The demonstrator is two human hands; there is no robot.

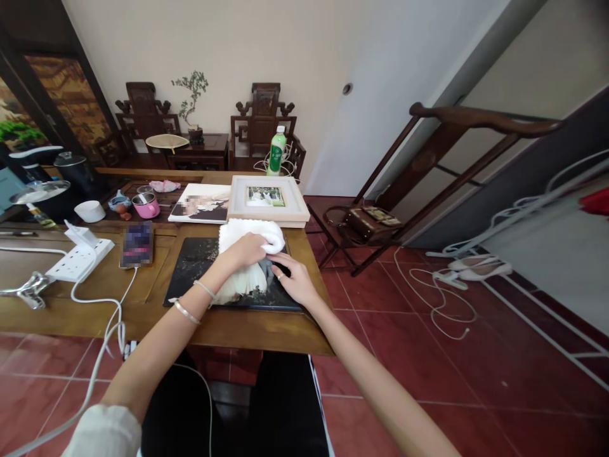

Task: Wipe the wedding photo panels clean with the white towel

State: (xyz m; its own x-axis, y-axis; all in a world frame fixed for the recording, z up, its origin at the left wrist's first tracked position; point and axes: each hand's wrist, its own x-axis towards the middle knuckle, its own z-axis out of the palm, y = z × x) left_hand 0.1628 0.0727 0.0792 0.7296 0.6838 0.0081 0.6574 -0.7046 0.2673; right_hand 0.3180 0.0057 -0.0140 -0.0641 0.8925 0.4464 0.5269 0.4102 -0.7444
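Observation:
A dark picture panel [190,270] lies flat near the front edge of the wooden table, with a pale, dress-like shape printed on it. My left hand [246,249] is closed on a folded white cloth [245,230], which rests on the panel's upper part and covers some of the picture. Just right of the cloth, my right hand [295,280] lies with its fingers extended on the panel, a ring on one finger. Its fingertips are close to the cloth's lower edge; whether they touch it I cannot tell.
Behind the cloth are a framed photo [266,219] and a white-edged picture [197,216]. A green bottle [276,152] stands beyond. Leftward lie a phone [137,245], power strip [82,259], trailing cables and a pink mug [145,206]. A wooden chair [428,152] holds a bag.

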